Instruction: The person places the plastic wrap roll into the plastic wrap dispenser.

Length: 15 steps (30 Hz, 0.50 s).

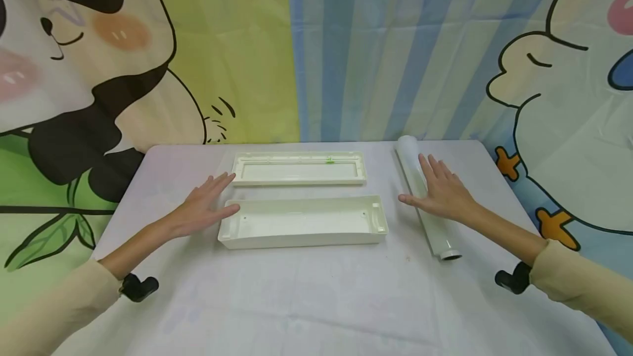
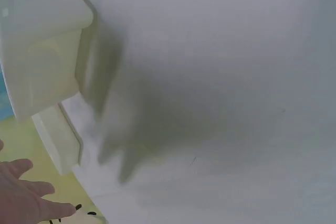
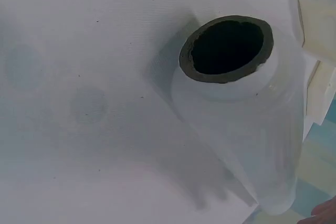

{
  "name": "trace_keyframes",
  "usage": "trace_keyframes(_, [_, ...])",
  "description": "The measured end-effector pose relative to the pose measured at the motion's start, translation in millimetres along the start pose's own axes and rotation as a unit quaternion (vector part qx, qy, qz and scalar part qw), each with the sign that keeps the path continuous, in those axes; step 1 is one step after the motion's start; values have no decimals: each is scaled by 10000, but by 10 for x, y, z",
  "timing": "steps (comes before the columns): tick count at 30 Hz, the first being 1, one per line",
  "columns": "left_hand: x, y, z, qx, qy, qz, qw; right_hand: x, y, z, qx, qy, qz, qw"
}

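A long white plastic box [image 1: 304, 239] lies open-topped at the middle of the table. Behind it is a flat white frame-like lid [image 1: 296, 182] with a small bright green piece [image 1: 330, 161] on it. My left hand [image 1: 205, 207] hovers by the left ends of both, fingers spread, holding nothing; the left wrist view shows the box's end [image 2: 42, 72] close by. To the right lies a long roll of clear plastic film [image 1: 437, 238], slanting front to back. My right hand [image 1: 442, 194] is spread over it, gripping nothing. In the right wrist view the roll's dark hollow core [image 3: 226, 48] faces the camera.
A white cloth covers the table [image 1: 296, 301]. Behind it hangs a printed curtain [image 1: 376, 54] with cartoon animals and blue stripes. Black straps with mounts [image 1: 140, 288] sit on both wrists, below beige sleeves.
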State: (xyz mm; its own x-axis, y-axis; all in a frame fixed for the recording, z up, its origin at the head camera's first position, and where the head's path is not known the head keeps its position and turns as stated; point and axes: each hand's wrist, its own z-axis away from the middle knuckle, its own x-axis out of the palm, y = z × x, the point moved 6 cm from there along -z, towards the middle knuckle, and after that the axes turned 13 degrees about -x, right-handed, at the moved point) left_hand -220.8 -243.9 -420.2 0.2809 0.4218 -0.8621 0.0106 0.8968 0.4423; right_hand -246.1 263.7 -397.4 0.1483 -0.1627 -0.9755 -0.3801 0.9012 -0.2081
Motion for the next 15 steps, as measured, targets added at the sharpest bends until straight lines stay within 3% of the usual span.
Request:
trace_keyframes(7, [133,46,61,425,-300,550,9971,79,-7,101,-76,42,-200,9998])
trace_keyframes(15, [273,-11,111,552,-805,1247,9874,76,18,205,-83,92,-439,9990])
